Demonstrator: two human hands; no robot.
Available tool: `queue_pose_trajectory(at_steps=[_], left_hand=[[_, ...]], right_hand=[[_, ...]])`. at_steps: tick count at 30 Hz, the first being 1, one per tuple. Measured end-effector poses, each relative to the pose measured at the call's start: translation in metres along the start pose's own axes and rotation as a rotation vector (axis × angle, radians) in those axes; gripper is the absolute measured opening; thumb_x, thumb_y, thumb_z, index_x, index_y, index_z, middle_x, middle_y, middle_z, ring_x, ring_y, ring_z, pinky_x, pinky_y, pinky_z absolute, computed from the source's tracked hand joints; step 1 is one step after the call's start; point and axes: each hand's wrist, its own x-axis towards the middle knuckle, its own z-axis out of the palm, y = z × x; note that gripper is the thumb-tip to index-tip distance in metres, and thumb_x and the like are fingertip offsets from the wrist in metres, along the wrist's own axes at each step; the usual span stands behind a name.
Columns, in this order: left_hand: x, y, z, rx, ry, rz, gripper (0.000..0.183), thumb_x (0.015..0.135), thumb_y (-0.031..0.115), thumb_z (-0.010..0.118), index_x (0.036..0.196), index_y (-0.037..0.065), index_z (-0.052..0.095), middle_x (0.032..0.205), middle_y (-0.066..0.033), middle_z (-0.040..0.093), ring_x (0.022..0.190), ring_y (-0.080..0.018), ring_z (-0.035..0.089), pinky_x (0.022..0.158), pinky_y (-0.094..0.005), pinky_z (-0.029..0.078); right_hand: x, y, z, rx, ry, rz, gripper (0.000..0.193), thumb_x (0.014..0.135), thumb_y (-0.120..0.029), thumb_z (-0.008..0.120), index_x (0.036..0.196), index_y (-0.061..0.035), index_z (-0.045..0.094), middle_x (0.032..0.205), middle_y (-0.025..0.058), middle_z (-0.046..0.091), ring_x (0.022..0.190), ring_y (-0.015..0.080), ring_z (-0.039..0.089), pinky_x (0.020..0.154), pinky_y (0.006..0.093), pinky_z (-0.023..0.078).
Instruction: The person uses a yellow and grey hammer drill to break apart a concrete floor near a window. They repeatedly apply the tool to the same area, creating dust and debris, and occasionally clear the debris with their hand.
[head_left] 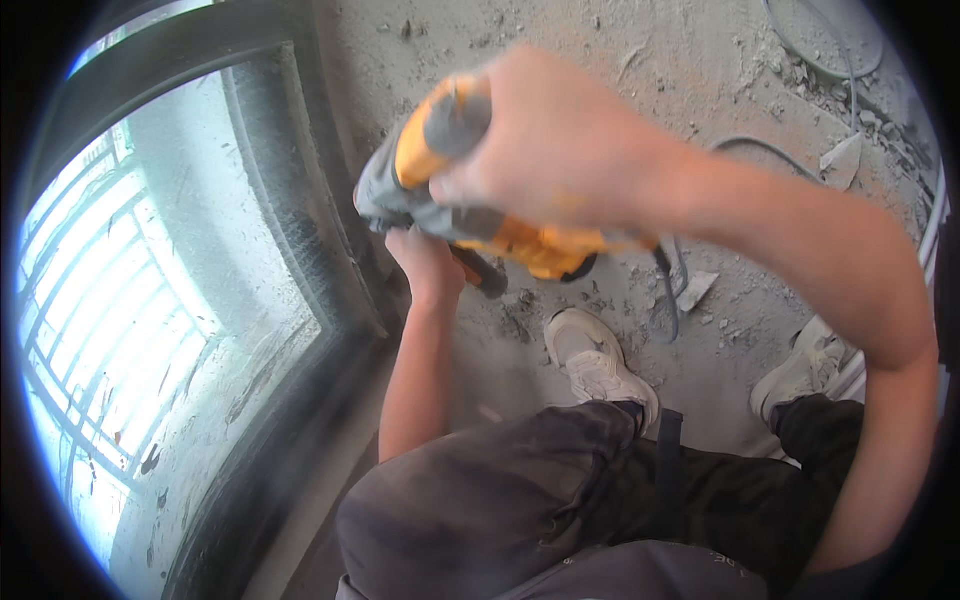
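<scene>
Glaring window (130, 290) at left, blurred power tool (515, 240), fisheye distortion

Floor (650, 95): grey, dusty, strewn with rubble (885, 130); window (190, 165), left side: dark frame (190, 55), barred grille (110, 300), bright light beyond.

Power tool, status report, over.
Right hand gripping power tool; left hand at its left end, grip partly hidden. Window frame close at left; rubble at right.

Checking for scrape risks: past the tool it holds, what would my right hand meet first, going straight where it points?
Past the orange and grey power tool, your right hand would probably meet the dark window frame, though depth is unclear.
</scene>
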Motion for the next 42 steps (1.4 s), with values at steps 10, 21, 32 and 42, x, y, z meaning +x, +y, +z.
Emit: queue_pose_trajectory(at_steps=[10,21,32,42], left_hand=[[0.008,-0.092,-0.086,0.153,-0.162,0.339,0.009,0.11,0.017,0.068,0.116,0.01,0.069,0.11,0.001,0.072,0.097,-0.0122,0.068,0.083,-0.0333,0.057],[-0.068,-0.052,-0.033,0.282,-0.085,0.16,0.043,0.098,0.031,0.073,0.105,-0.011,0.075,0.089,-0.0109,0.08,0.082,-0.0159,0.072,0.074,-0.0364,0.057],[-0.034,-0.018,-0.06,0.185,-0.076,0.026,0.028,0.097,0.019,0.072,0.104,-0.007,0.077,0.084,-0.0068,0.076,0.073,-0.0129,0.068,0.063,-0.0357,0.053],[-0.084,-0.026,-0.034,0.051,0.001,0.077,0.029,0.098,0.022,0.077,0.109,-0.005,0.074,0.086,-0.0088,0.076,0.076,-0.0141,0.071,0.067,-0.0349,0.055]], right_hand=[[-0.088,0.046,0.106,0.218,0.108,0.068,0.041,0.092,-0.022,0.089,0.114,0.005,0.069,0.093,0.0171,0.077,0.081,0.023,0.074,0.077,0.0394,0.057],[-0.152,0.066,0.081,0.497,0.153,0.139,0.032,0.096,-0.011,0.086,0.122,0.0039,0.075,0.104,0.0048,0.079,0.087,0.0092,0.071,0.078,0.0302,0.059],[-0.093,0.025,0.11,0.42,0.107,0.151,0.024,0.098,-0.011,0.084,0.117,-0.0004,0.075,0.086,-0.0015,0.069,0.065,0.0071,0.058,0.06,0.0267,0.049],[-0.151,0.009,0.076,0.166,0.143,0.127,0.037,0.094,-0.011,0.088,0.124,0.0032,0.072,0.095,0.0043,0.077,0.075,0.0099,0.07,0.068,0.0272,0.057]])
